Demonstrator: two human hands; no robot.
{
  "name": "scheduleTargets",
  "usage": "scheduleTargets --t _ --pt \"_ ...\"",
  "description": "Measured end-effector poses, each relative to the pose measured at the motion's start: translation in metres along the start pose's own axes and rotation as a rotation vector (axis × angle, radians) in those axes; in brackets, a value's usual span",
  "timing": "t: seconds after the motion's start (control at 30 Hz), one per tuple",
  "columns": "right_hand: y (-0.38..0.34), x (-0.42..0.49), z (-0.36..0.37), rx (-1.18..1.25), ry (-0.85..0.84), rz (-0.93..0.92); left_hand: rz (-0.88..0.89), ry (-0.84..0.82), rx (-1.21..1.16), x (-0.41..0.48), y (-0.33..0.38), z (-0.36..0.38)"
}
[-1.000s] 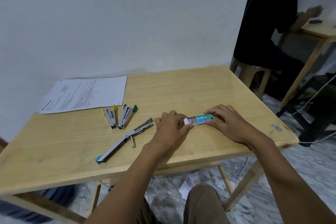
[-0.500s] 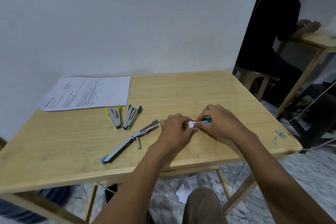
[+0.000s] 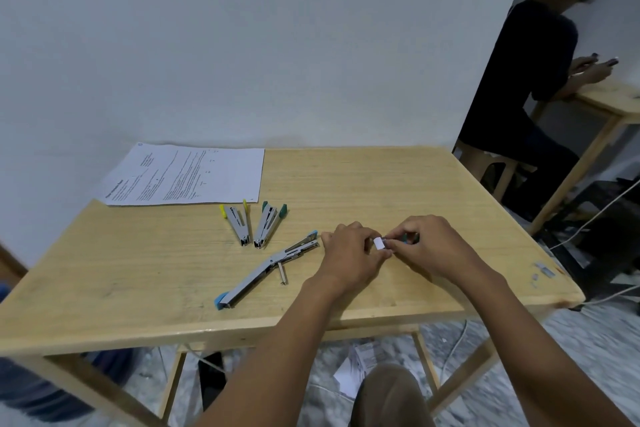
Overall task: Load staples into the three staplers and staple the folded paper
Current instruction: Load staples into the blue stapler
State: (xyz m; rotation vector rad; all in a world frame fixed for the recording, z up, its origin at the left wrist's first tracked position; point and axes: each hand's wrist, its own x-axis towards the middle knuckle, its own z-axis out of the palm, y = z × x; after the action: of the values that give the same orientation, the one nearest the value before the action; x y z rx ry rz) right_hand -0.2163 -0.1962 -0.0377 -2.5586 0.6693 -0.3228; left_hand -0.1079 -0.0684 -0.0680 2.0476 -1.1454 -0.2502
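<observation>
Both my hands meet over the small staple box (image 3: 380,243) on the wooden table (image 3: 346,191). My left hand (image 3: 351,255) pinches its white end and my right hand (image 3: 429,246) covers the green part. To their left lie three staplers, all swung open: a blue one (image 3: 268,270) unfolded flat and nearest me, a green one (image 3: 268,225) and a yellow one (image 3: 237,224) behind it. A printed sheet of paper (image 3: 188,175) lies flat at the table's back left.
Loose staple strips (image 3: 542,270) lie near the table's right corner. A white wall stands right behind the table. A seated person (image 3: 530,80) works at another wooden table (image 3: 616,104) on the right. Cables and scraps of paper lie on the floor.
My right hand slid left along the staple box and now covers most of it, meeting my left hand at the white end. The staplers and paper stayed put.
</observation>
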Motion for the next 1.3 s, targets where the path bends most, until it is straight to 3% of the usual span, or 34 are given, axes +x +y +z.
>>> scheduleTargets --t 0.5,0.63,0.7,0.8,0.9,1.07,1.17,1.3 --pt "-0.004 -0.021 -0.007 0.414 0.191 0.103 -0.038 -0.068 -0.005 -0.008 0.01 -0.014" --pt "-0.008 -0.03 -0.008 0.636 0.211 0.103 0.055 0.268 0.156 -0.025 0.006 -0.051" --pt "-0.012 -0.03 -0.005 0.69 0.202 0.095 -0.029 0.371 0.259 -0.03 -0.004 -0.075" --pt "-0.025 -0.028 0.001 0.806 0.178 0.048 -0.278 0.146 0.498 -0.031 -0.018 -0.105" --pt "-0.043 -0.024 0.01 0.871 0.136 0.027 -0.338 -0.053 0.589 -0.035 -0.025 -0.11" --pt "-0.065 -0.019 0.03 0.887 0.096 0.026 -0.308 -0.062 0.627 -0.032 -0.03 -0.1" --pt "-0.071 -0.019 0.037 0.893 0.102 0.025 -0.279 -0.044 0.526 -0.034 -0.037 -0.099" --pt "-0.075 -0.019 0.038 0.914 0.13 0.036 -0.268 0.007 -0.018 -0.037 -0.041 -0.106"
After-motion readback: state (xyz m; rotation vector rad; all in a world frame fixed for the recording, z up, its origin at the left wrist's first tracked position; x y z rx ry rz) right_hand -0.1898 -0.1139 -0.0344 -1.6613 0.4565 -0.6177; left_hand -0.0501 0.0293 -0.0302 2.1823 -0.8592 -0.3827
